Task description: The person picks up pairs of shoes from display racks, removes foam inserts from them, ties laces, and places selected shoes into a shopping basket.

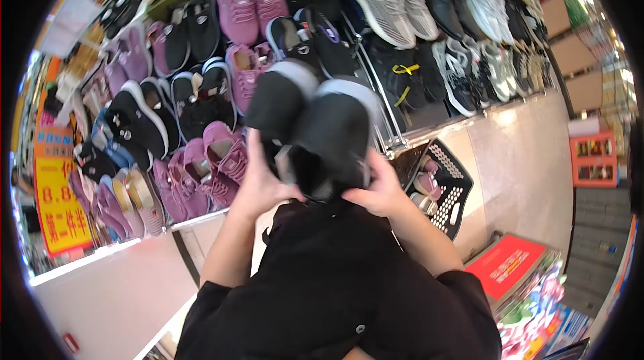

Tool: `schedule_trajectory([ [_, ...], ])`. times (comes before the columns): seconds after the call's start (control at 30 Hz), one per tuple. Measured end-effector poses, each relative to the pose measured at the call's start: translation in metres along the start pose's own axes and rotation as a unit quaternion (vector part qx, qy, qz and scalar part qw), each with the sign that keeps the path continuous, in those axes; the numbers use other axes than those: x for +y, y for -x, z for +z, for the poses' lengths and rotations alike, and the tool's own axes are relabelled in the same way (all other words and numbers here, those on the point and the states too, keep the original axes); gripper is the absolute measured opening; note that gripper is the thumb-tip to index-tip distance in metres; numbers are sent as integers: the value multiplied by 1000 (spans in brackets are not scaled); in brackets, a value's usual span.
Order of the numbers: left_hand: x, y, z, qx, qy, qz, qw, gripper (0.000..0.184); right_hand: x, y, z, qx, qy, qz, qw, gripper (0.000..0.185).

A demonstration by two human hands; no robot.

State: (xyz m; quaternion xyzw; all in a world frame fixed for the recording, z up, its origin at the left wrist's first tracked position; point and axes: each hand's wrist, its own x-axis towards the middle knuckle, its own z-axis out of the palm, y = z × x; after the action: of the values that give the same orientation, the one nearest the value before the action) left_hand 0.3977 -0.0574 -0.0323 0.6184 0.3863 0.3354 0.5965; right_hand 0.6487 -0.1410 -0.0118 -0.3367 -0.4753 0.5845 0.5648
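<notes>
A blurred pair of black shoes (335, 135) is at frame centre, grasped from either side by the left hand (263, 184) and right hand (381, 189). At far left, a yellow sign (59, 209) reads "8.8"; the lower-right red box's (511, 263) print is too small. Pale floor (520, 152) stretches rightward from the black basket (448, 212).

Black top (322, 273), short sleeves (468, 296), small round button (360, 329); bare forearms (228, 247); ungloved left grip (260, 182), ungloved right grip (382, 191)
</notes>
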Motion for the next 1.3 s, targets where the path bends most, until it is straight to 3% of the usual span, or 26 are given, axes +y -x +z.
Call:
schedule_trajectory([
  [0.03, 0, -1, -11, 46, -69, 51, 995, 131, -3, -7, 11, 1, 17, 9, 1000, 79],
  [0.1, 15, 5, -17, 79, 23, -2, 997, 110, 7, -22, 24, -40, 152, -10, 987, 82],
  [0.23, -17, 28, -68, 97, 7, -66, 993, 68, 12, -45, 52, -111, 143, 70, 981, 90],
  [0.33, -20, 47, -69, 112, 49, -118, 985, 59, 35, -46, 54, -112, 156, 59, 980, 87],
  [0.4, -29, 57, -69, 129, 59, -122, 982, 56, 39, -45, 44, -171, 171, 177, 954, 78],
  [0.43, -32, 60, -68, 134, 77, -126, 980, 55, 44, -42, 40, -153, 134, 151, 967, 65],
  [0.5, -30, 62, -67, 135, 93, -120, 979, 55, 72, -36, 17, -98, 213, 97, 967, 55],
  [0.57, -27, 66, -68, 143, 111, -116, 977, 54, 51, -43, -4, -15, 278, 185, 943, 48],
  [0.63, -23, 68, -71, 147, 102, -99, 979, 53, 77, -41, -32, 24, 492, 125, 861, 47],
  [0.67, -26, 70, -75, 154, 91, -99, 979, 55, 81, -39, -34, 18, 492, 123, 861, 47],
  [0.73, -29, 69, -75, 167, 95, -95, 977, 56, 89, -37, -34, -65, 601, 191, 773, 51],
  [0.83, -30, 66, -76, 191, 94, -91, 973, 61, 112, -37, -22, -88, 646, 223, 725, 55],
  [0.87, -22, 61, -71, 197, 62, -81, 975, 62, 122, -36, -19, -47, 619, 227, 751, 57],
  [1.0, -4, 29, -68, 204, -137, -39, 968, 66, 123, -41, -21, -25, 600, 234, 765, 54],
  [1.07, 14, 11, -57, 197, -181, -32, 963, 70, 99, -49, -22, 95, 471, 286, 829, 52],
  [1.17, 27, -20, -46, 155, -337, -2, 929, 75, 93, -39, -50, 256, 380, 203, 865, 58],
  [1.23, 27, -40, -39, 108, -386, 22, 916, 77, 104, -23, -80, 308, 286, 109, 901, 59],
  [1.3, 32, -61, -28, 41, -423, 45, 904, 75, 72, -3, -85, 318, 270, 115, 901, 59],
])
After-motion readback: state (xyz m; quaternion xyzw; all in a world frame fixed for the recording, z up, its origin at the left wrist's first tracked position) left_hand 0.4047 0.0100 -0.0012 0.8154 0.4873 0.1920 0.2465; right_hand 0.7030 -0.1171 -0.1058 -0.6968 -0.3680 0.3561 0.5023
